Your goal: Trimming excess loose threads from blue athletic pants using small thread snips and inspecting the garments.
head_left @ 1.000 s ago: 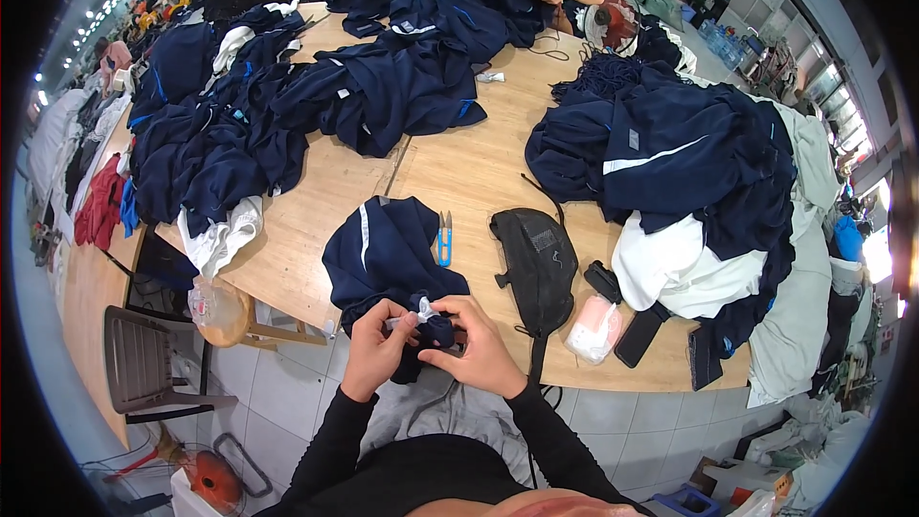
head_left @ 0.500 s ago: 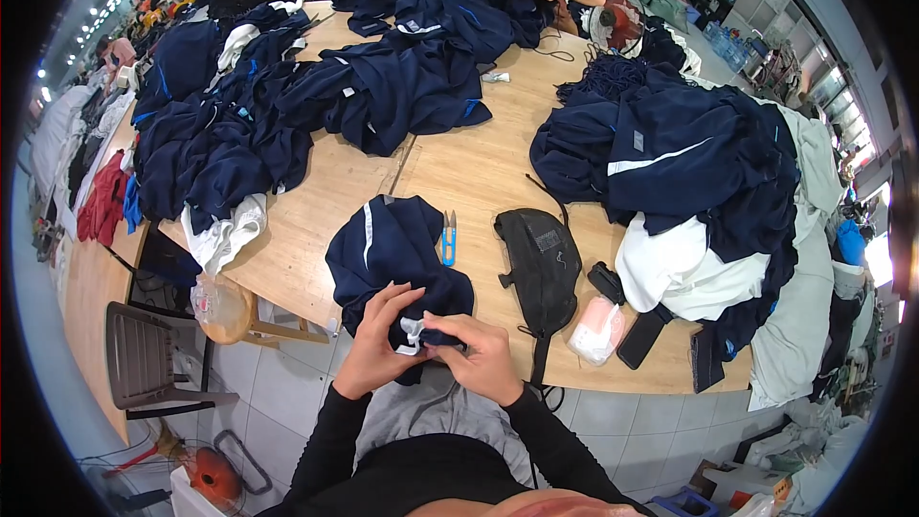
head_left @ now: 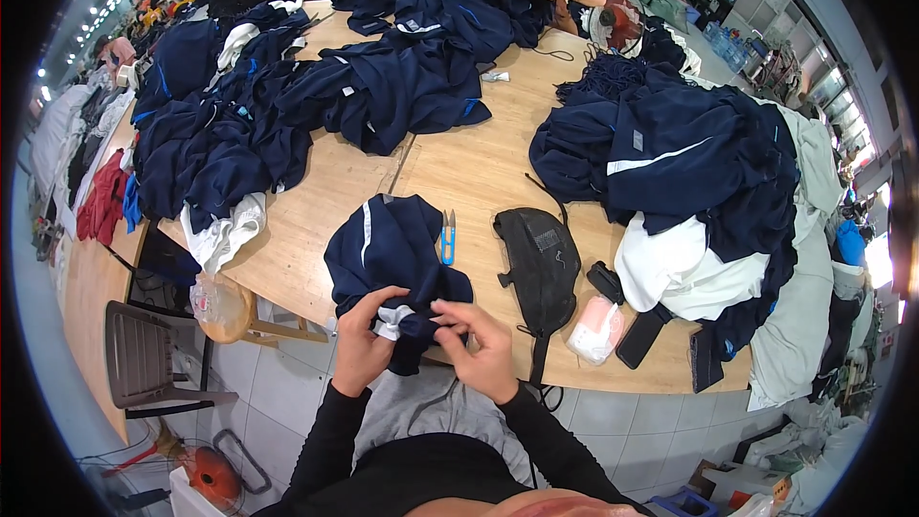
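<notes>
A navy garment (head_left: 388, 244) with a white stripe lies bunched at the table's near edge, part of it hanging over. My left hand (head_left: 366, 343) grips its near end, where a white piece of fabric (head_left: 392, 321) shows between thumb and fingers. Just right of that spot is my right hand (head_left: 481, 352), its thumb and forefinger curled close together by the navy cloth. Whatever they pinch is too small to make out. Blue-handled thread snips (head_left: 448, 237) lie beside the garment, points away from me.
A black bag (head_left: 541, 268), a pink-and-white packet (head_left: 595, 330) and a dark phone (head_left: 644, 337) lie to the right. Navy garments are heaped at the right (head_left: 689, 144) and far left (head_left: 220, 148). Two people handle navy cloth across the table. A chair (head_left: 144, 354) stands at left.
My right hand has drawn slightly away from the white piece, its fingers now more apart from my left hand. My left hand has shifted a little left, still gripping the garment.
</notes>
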`<act>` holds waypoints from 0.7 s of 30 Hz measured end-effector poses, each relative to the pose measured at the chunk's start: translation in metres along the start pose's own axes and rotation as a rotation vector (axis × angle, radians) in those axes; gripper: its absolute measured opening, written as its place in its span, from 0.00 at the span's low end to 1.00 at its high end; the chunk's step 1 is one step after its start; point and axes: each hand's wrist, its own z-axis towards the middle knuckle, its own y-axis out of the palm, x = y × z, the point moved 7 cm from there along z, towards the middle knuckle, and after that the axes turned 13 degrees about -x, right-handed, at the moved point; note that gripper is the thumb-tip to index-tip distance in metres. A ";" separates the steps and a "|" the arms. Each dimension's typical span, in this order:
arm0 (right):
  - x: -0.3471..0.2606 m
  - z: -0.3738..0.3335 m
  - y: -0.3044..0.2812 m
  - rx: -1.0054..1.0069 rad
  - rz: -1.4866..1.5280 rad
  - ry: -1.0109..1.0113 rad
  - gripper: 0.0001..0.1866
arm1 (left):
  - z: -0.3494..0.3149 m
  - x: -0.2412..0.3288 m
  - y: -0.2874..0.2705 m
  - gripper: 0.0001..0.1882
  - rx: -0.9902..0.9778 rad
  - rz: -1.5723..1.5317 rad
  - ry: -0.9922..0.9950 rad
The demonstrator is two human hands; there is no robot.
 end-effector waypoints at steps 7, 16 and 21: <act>0.062 0.016 -0.036 0.100 -0.557 0.069 0.16 | -0.007 -0.020 -0.006 0.20 0.051 0.027 -0.113; 0.128 0.038 -0.023 -0.212 -0.890 0.040 0.27 | -0.006 -0.023 -0.005 0.20 0.042 0.080 -0.111; 0.141 0.037 -0.014 -0.233 -0.942 0.061 0.29 | -0.005 -0.024 -0.007 0.21 0.046 0.055 -0.129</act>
